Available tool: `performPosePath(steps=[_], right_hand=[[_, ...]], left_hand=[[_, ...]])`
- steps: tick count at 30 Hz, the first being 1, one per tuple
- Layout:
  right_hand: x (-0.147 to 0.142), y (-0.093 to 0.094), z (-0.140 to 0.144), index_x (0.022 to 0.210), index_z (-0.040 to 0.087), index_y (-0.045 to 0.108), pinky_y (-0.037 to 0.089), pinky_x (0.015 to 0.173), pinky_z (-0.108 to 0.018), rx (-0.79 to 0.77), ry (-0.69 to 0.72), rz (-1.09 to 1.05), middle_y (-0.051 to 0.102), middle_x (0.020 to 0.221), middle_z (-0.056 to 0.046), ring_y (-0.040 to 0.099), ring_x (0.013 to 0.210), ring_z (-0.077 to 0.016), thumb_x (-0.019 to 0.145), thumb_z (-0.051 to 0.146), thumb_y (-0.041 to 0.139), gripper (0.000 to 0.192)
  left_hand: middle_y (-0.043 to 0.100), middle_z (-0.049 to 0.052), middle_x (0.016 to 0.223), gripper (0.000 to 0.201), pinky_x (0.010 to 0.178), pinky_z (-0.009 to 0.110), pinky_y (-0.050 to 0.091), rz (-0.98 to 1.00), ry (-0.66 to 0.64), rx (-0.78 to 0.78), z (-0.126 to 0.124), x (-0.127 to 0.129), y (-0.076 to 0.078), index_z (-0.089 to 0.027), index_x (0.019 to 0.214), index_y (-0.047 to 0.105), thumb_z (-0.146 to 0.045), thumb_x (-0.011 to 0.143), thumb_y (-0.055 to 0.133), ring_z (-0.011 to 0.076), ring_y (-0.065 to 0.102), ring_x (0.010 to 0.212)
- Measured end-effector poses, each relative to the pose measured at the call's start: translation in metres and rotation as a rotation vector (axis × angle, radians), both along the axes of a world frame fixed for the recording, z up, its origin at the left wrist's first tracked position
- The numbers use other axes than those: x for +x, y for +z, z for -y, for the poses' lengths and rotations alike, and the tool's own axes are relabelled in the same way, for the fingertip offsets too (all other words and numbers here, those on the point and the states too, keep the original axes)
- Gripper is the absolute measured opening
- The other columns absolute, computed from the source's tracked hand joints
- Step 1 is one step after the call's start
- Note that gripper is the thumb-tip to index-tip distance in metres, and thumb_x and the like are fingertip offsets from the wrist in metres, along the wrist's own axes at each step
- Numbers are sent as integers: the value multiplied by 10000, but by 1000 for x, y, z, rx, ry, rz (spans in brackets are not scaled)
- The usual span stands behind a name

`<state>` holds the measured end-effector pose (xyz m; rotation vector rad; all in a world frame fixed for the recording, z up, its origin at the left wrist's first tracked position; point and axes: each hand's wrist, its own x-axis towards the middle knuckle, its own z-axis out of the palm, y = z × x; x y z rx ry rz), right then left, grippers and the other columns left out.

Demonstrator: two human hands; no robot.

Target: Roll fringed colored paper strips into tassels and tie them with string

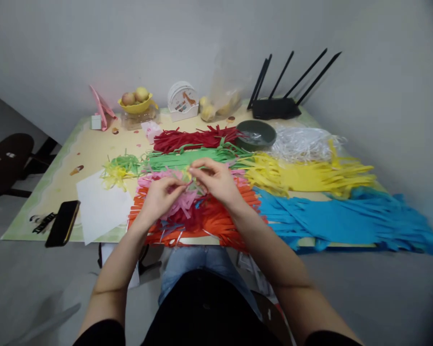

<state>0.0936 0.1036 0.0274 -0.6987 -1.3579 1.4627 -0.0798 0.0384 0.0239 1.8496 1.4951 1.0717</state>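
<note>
My left hand and my right hand meet above the table, pinching a small yellow-green paper strip between their fingertips. Under them lie pink fringed paper and an orange pile of cut strips. Green strips lie just beyond my fingers, and red strips farther back. Yellow strips and blue strips spread out to the right.
A black phone and white paper sheet lie at the left front. A dark bowl, clear plastic strips, a black router, a yellow fruit bowl and a white holder stand at the back. A dark chair is left.
</note>
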Motion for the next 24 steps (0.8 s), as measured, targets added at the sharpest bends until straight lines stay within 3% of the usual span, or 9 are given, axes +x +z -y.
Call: performPosePath(steps=[3, 4, 6, 7, 9, 12, 15, 19, 24], right_hand=[[3, -3, -5, 813, 215, 583, 334, 329, -153, -135, -151, -246, 655, 646, 59, 477, 396, -48, 697, 485, 821, 378], [3, -4, -6, 816, 219, 574, 339, 326, -149, -156, -154, -279, 645, 614, 67, 473, 386, -50, 685, 487, 832, 394], [4, -5, -6, 811, 213, 581, 351, 325, -147, -163, -127, -274, 628, 567, 72, 459, 368, -50, 656, 478, 858, 414], [3, -6, -5, 807, 208, 588, 357, 326, -147, -162, -110, -260, 630, 560, 68, 457, 365, -49, 651, 478, 862, 416], [2, -6, -3, 797, 200, 595, 361, 331, -145, -154, -92, -242, 639, 561, 61, 461, 365, -46, 657, 484, 859, 412], [0, -6, 0, 787, 197, 596, 351, 325, -148, -146, -83, -221, 639, 556, 58, 456, 362, -45, 662, 499, 852, 415], [-1, -8, -2, 787, 198, 603, 348, 319, -168, -126, -76, -200, 633, 559, 56, 443, 361, -53, 663, 516, 848, 420], [-2, -11, -7, 790, 185, 644, 311, 336, -188, -68, -72, -104, 595, 538, 57, 402, 356, -50, 690, 531, 827, 404], [-9, -5, 0, 832, 162, 720, 381, 469, -213, 147, -123, 64, 606, 570, 31, 500, 472, -79, 786, 391, 748, 236]], left_hand=[[784, 60, 924, 194, 808, 303, 550, -188, -118, -82, -20, -40, -13, -204, 886, 788, -347, 893, 658, 197, 709, 850], [778, 65, 976, 205, 827, 300, 553, -231, -55, -78, -30, -61, -17, -199, 909, 783, -353, 909, 646, 197, 707, 899], [749, 89, 1027, 218, 895, 339, 546, -346, 264, -31, -49, -107, -25, -160, 918, 751, -336, 938, 625, 204, 680, 973], [727, 113, 1056, 215, 928, 388, 540, -368, 341, -31, -57, -129, -30, -128, 937, 730, -317, 942, 628, 222, 665, 1011], [681, 107, 1146, 271, 924, 437, 555, -395, 425, -41, -65, -163, -42, -124, 1102, 675, -346, 952, 633, 224, 655, 1043], [639, 103, 1228, 367, 898, 438, 573, -400, 476, -29, -66, -187, -59, -153, 1247, 608, -381, 960, 624, 224, 651, 1055], [664, 85, 1138, 291, 919, 439, 550, -369, 530, 47, -64, -196, -59, -143, 1114, 654, -380, 946, 640, 219, 646, 1037], [702, 84, 997, 244, 1066, 479, 434, -251, 619, 227, -63, -191, -31, -137, 844, 691, -378, 878, 711, 255, 603, 1078], [765, 83, 1054, 413, 937, 396, 554, 3, 476, 305, -38, -123, 6, -138, 1170, 719, -455, 920, 633, 210, 705, 969]])
